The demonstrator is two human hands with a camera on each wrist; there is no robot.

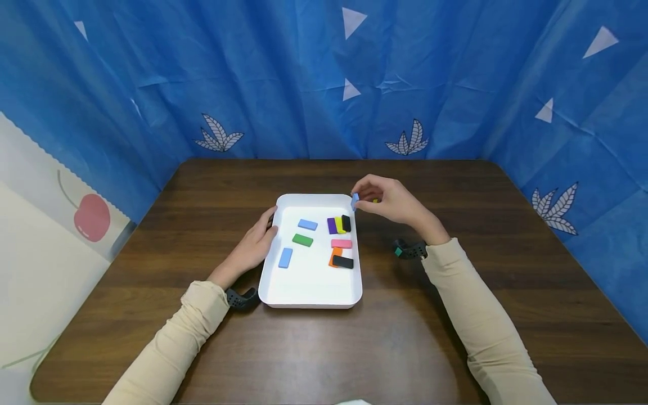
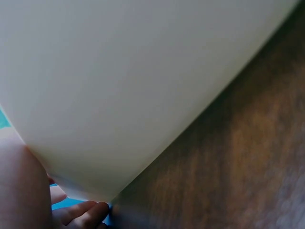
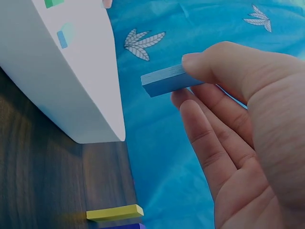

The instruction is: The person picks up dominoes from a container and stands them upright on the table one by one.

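A white tray [image 1: 309, 287] holds several small rectangular blocks. Between the thumb and fingers of my right hand [image 1: 388, 199] is a light blue block [image 3: 164, 81], pinched near one end. It is held above the tray's far right corner. My left hand [image 1: 255, 246] rests along the tray's left side, its fingers touching the wall and rim. Inside lie two blue blocks [image 1: 286, 257], a green block [image 1: 302, 240], a pink block [image 1: 341, 243], an orange block [image 1: 334, 256] under a black block [image 1: 343, 262], and purple [image 1: 332, 226], yellow [image 1: 341, 225] and second black [image 1: 346, 223] blocks together.
On the brown wooden table [image 1: 430, 349], a yellow block [image 3: 114, 213] and a purple block [image 3: 119, 226] lie outside the tray; my right hand largely hides them in the head view. A blue curtain [image 1: 304, 67] hangs behind the table's far edge.
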